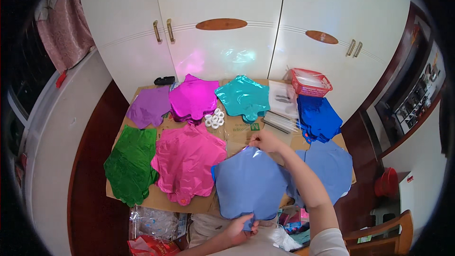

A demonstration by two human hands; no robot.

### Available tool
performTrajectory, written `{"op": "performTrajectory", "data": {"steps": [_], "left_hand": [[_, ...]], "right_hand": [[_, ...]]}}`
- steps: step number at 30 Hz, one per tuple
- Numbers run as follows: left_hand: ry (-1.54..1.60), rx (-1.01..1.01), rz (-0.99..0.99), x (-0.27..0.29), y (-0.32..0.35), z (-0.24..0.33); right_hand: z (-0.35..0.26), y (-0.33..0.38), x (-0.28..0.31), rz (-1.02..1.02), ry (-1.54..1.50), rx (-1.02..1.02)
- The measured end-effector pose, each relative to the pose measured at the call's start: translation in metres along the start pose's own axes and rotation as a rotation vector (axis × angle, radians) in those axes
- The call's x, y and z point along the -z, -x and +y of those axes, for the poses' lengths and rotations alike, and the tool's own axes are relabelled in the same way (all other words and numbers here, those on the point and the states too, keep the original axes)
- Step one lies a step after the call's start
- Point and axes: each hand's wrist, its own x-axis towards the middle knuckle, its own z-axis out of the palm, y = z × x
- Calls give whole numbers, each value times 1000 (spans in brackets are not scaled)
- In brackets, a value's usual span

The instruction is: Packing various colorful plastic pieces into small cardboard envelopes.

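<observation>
Flat blue-grey foil balloon (251,182), star-shaped, is spread in front of me over a brighter blue layer that peeks out at its left edge. My right hand (266,141) is closed on its far tip, fingers pinched together. At the near end, my left hand (241,229) grips the balloon's tab between thumb and fingers. To its left lie a stack of pink foil balloons (189,161) and green ones (132,163). More blue-grey balloons (332,170) rest to the right, partly behind my right forearm.
Along the back lie purple (149,106), magenta (193,97), teal (243,96) and dark blue (318,116) foil stacks on cardboard. White ribbon rolls (214,119), clear sticks (280,122) and a red basket (310,85) sit among them. White cabinets (222,57) stand behind; a wooden chair (384,232) is at right.
</observation>
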Motion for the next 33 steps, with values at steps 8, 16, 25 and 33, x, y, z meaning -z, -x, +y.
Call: {"op": "performTrajectory", "data": {"steps": [8, 16, 25, 33], "left_hand": [[-57, 19, 35, -25, -17, 6], [-120, 66, 94, -28, -24, 5], [-44, 95, 145, -32, -26, 2], [-142, 27, 135, -46, -28, 12]], "right_hand": [[19, 6, 23, 65, 145, -100], [9, 12, 12, 189, 294, -247], [30, 15, 11, 240, 155, -89], [-3, 43, 4, 546, 339, 13]]}}
